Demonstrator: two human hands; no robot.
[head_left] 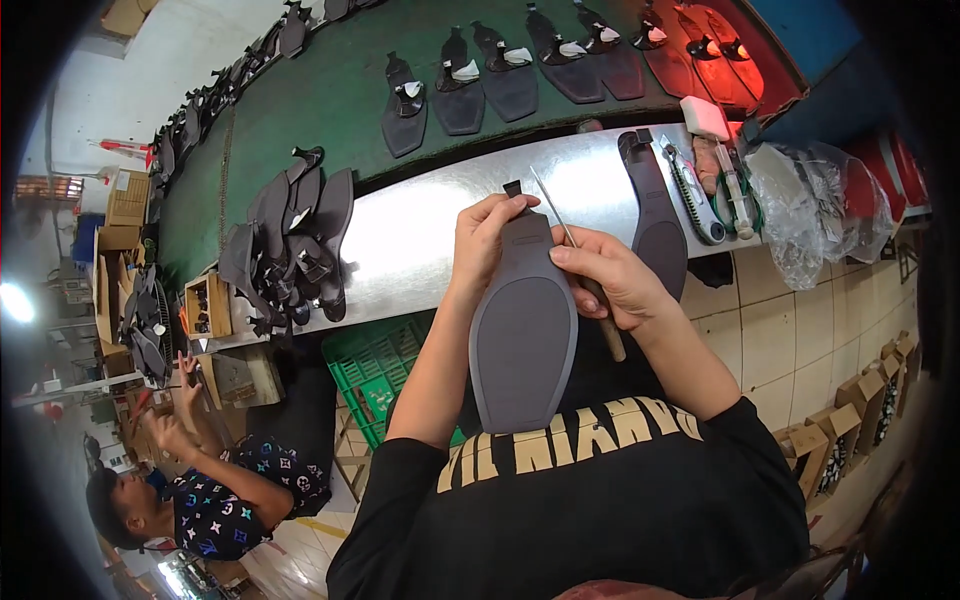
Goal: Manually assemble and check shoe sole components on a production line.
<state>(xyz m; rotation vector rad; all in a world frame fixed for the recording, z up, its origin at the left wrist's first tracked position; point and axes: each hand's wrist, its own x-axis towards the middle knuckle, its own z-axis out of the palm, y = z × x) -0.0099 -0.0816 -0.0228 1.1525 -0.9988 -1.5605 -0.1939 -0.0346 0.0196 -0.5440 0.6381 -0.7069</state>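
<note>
A green crate [384,372] (slatted); toward the right, a clear bag [800,215].

Shows glare on metal surface [405,225], red glow [728,82] at upper right, bright light [15,304] far left; bends edges toward black rim.

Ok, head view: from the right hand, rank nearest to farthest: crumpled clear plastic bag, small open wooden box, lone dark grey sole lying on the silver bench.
1. Sole: just right of the right hand.
2. Plastic bag: farther right.
3. Wooden box: far left.
</note>
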